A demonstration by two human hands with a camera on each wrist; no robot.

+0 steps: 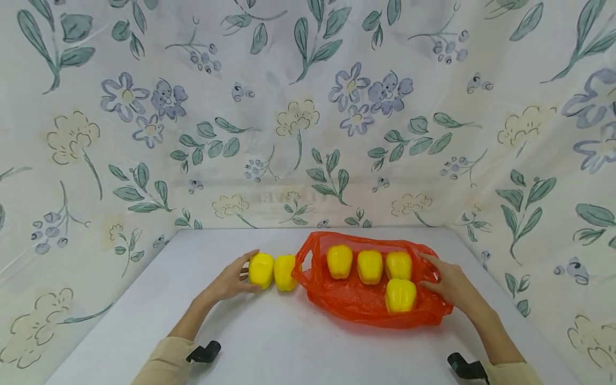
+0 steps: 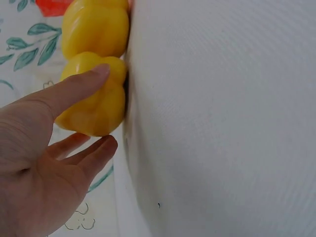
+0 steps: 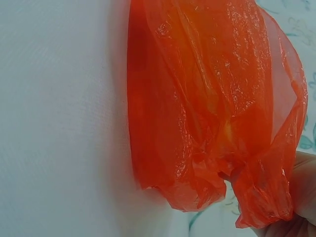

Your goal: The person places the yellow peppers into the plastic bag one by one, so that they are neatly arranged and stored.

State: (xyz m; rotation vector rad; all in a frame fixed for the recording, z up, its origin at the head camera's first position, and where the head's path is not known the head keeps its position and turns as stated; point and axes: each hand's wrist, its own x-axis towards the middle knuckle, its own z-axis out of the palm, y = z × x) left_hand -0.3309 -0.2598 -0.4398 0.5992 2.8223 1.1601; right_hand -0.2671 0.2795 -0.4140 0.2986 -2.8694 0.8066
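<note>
Two yellow bell peppers stand side by side on the table, left of a red plastic bag [image 1: 346, 299]. My left hand [image 1: 236, 278] holds the outer yellow bell pepper [image 1: 261, 270]. In the left wrist view the thumb lies across this pepper's side, and some fingers are hidden behind it. The second yellow bell pepper [image 1: 286, 272] sits against it, near the bag's handle loop. Several more yellow peppers [image 1: 370, 267] lie within the red of the bag. At the bag's right end, my right hand [image 1: 447, 283] grips the bunched plastic [image 3: 264, 192], its fingertips partly hidden by the film.
The white table [image 1: 289, 342] runs back to a floral curtain [image 1: 298, 160] that also hangs at both sides. Black wrist pieces [image 1: 204, 353] sit at the cuffs of both sleeves.
</note>
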